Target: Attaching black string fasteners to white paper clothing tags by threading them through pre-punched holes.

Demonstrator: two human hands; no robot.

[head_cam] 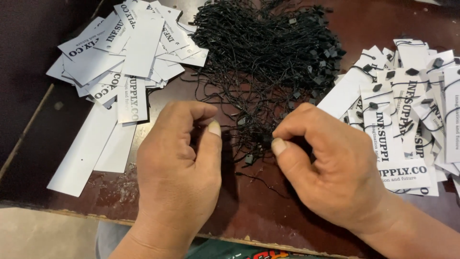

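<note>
My left hand [179, 168] sits at lower centre-left of the frame, fingers curled toward the palm and thumb raised, with its fingertips just beside the lower edge of the tangle of black strings [266, 62]. Whether this hand actually has a strand pinched I cannot tell; the curled fingers hide the contact. My right hand [328, 165] sits at lower centre-right, thumb and forefinger pressed together on thin strands at the bottom tip of the tangle, where small black plastic locks hang. The tangle itself spreads from the top centre of the frame and narrows downward to a point between my two hands. At upper left lies a loose pile of plain white paper tags [127, 52], long rectangles with dark print and a punched hole, without strings; two of them extend toward the lower left, near the edge of the table. At the right edge lies a second heap, the strung tags [407, 100], each carrying a black loop and lock; my right hand partly overlaps its lower left corner. Everything rests on a worn dark reddish-brown tabletop [254, 211], scuffed near its front edge.
</note>
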